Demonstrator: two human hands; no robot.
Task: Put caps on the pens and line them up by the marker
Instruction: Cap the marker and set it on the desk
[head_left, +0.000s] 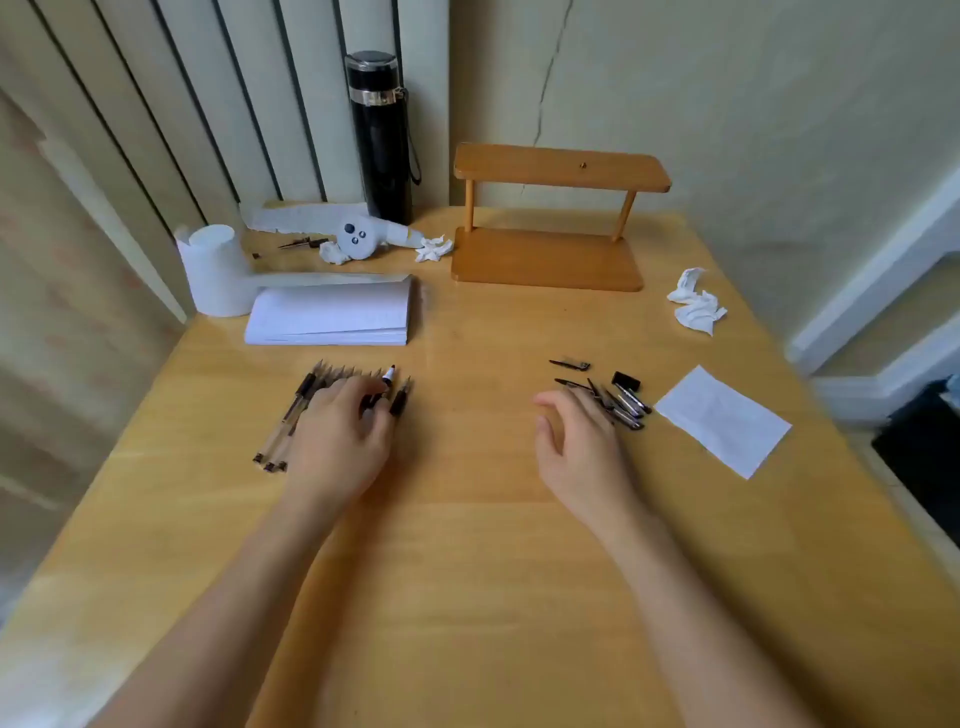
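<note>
left hand (340, 441) rests on pens (291, 415), tips pointing away.

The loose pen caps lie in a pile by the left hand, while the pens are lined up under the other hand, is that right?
Not quite: the head view shows the loose pen caps by the right hand; the pens are lined up under the left hand.

Black caps (621, 401), clear black-gripped pens (291, 415), honey-yellow table (467, 571), white paper (723, 420).

The left hand (340, 441) lay flat over the uncapped pens (296, 410) and marker (387, 379); the right hand (582, 447) (fingers loosely curled) reached the caps (621, 402).
</note>
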